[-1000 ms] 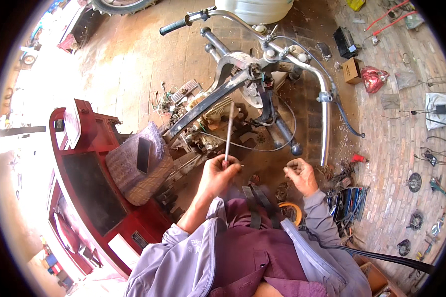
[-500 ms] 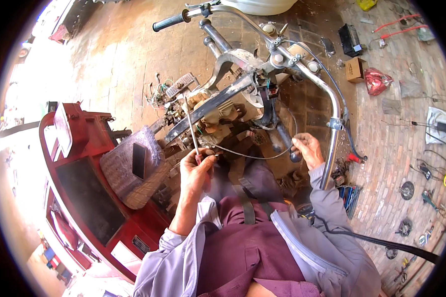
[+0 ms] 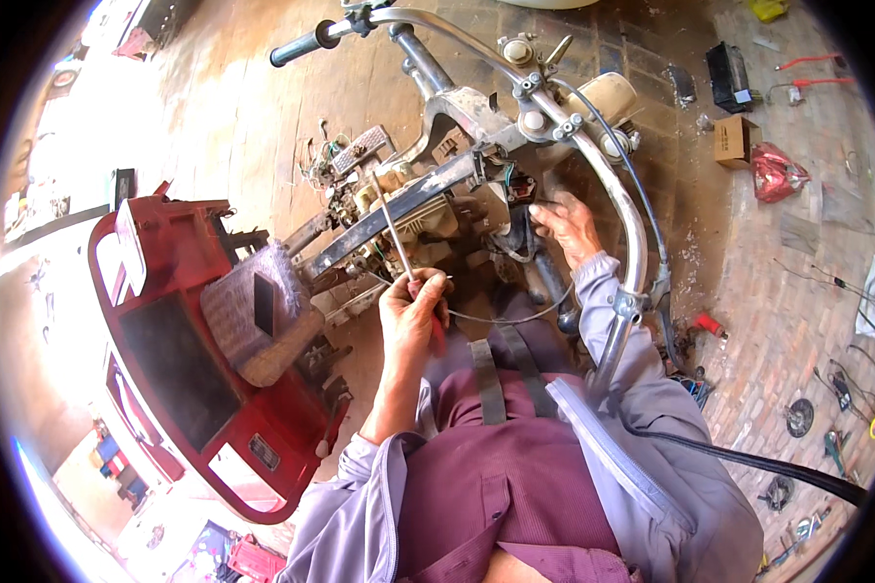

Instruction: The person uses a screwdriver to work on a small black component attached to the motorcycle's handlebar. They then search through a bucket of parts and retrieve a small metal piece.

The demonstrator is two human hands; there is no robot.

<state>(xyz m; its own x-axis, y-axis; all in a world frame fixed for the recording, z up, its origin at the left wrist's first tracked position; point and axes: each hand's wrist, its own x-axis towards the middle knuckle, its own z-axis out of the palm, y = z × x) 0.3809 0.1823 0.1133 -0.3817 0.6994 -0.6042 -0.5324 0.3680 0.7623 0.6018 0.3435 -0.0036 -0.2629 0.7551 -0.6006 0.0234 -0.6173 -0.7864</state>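
I see the long steel screwdriver with a red handle [image 3: 397,236] left of centre, its long axis slanting from near right to far left, tip pointing far, crossing the grey straight frame beam [image 3: 442,185]. My left hand [image 3: 407,316] wraps its handle. My right hand [image 3: 569,230], fingers half curled, is left of the silver curved handlebar [image 3: 614,175]; I can't tell whether it grips anything.

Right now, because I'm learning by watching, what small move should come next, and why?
Perhaps steady the frame with the right hand: its fingers are close to the frame's front, while the left hand grips a screwdriver by its red handle.
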